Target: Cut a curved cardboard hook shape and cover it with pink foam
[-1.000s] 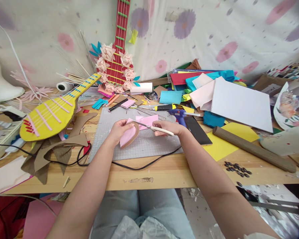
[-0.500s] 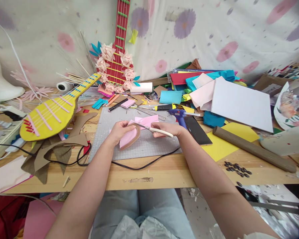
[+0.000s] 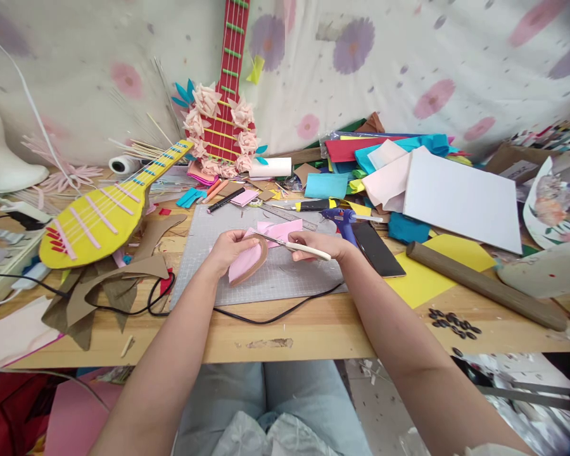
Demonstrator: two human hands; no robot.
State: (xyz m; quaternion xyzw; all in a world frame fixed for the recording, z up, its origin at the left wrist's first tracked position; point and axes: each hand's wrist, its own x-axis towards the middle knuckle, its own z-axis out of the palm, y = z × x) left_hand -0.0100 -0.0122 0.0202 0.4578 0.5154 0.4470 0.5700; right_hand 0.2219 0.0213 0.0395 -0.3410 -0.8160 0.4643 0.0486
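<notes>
In my left hand (image 3: 230, 248) is a rounded cardboard piece (image 3: 261, 258) with pink paper (image 3: 243, 265) over its face, a brown rim showing along its curved edge. My right hand (image 3: 310, 244) is closed round white-handled scissors (image 3: 316, 251). Their blades point left and lie at the top edge of the piece, by the left fingertips. More pink paper (image 3: 285, 229) stretches behind the blades. Both hands are above a grey cutting mat (image 3: 194, 269); whether the blades are biting into the paper is too small to tell.
A blue glue gun (image 3: 342, 220) and a black flat slab (image 3: 375, 250) lie right of the mat. A black cable (image 3: 270, 322) crosses in front. Paper guitars, one yellow (image 3: 92, 221) and one red (image 3: 223, 136), stand left and behind. A brown tube (image 3: 484, 285) and several dark beads (image 3: 453, 323) are rightward.
Almost nothing differs. The whole view has shifted very slightly; both hands keep their hold on the pink-covered cardboard and the scissors.
</notes>
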